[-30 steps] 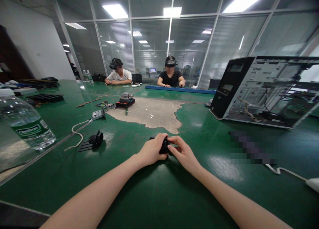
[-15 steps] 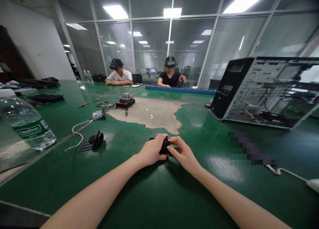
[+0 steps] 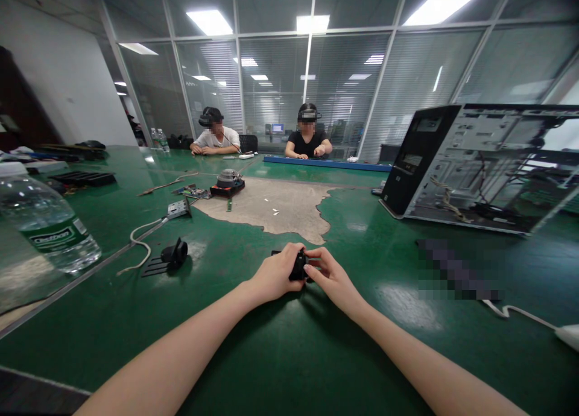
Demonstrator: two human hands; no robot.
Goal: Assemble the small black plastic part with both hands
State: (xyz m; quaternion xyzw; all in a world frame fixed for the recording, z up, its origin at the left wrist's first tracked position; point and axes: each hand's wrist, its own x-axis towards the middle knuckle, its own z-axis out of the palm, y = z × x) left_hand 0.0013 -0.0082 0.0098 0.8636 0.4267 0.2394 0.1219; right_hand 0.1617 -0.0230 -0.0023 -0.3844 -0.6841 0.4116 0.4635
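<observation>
Both of my hands meet over the green table [image 3: 280, 362] on a small black part [image 3: 297, 267], mostly covered by fingers, so its kind does not show. My left hand [image 3: 275, 275] wraps round it from the left. From the right, my right hand [image 3: 333, 277] pinches at its near side with thumb and fingers. To the left lies a black plastic piece [image 3: 174, 254] with a round ring and flat prongs.
A water bottle [image 3: 58, 229] stands at left. An opened computer case [image 3: 420, 163] is at right, with a pixelated strip [image 3: 456, 271] and white cable in front. A round metal-topped part [image 3: 228, 182] sits on the bare patch [image 3: 289, 205]. Two people sit across the table.
My hands and the black part have stayed almost in place. Across the table, the person in black has lowered a raised hand toward the tabletop.
</observation>
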